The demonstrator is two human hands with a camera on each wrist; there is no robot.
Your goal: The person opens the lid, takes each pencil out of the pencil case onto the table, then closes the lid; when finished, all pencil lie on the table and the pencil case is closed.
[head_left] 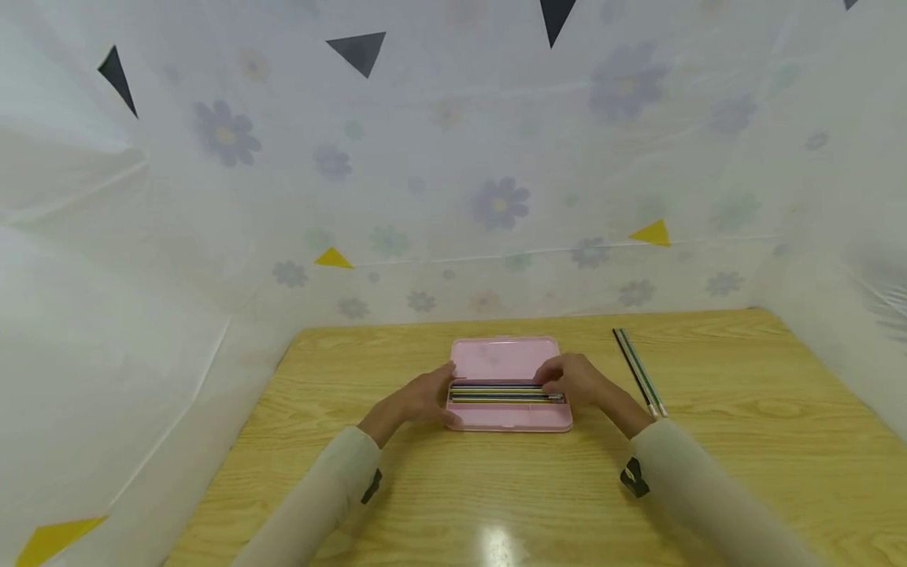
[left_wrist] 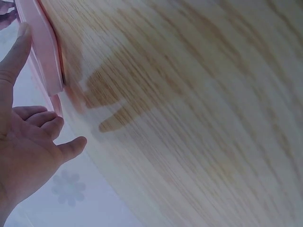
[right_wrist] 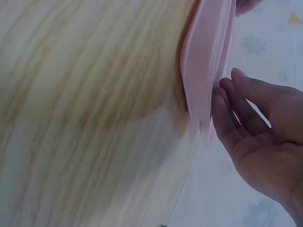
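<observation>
Pink pencil case (head_left: 506,362) lies open mid-table (head_left: 744,441), pencils (head_left: 505,393) inside; left hand (head_left: 425,398) and right hand (head_left: 577,382) touch its ends, fingers relaxed, gripping nothing.

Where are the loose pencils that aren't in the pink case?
In the head view, the two loose pencils lie on the wooden table, right of the pink case and right hand.

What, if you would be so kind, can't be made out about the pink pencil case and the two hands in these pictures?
- Head view: the pencils in the pink pencil case are too small to count.
- Head view: the right hand covers the case's right end.
- Left wrist view: the left hand is cut by the edge; the case is blurred.
- Right wrist view: the case's inside is hidden, seen edge-on.
</observation>
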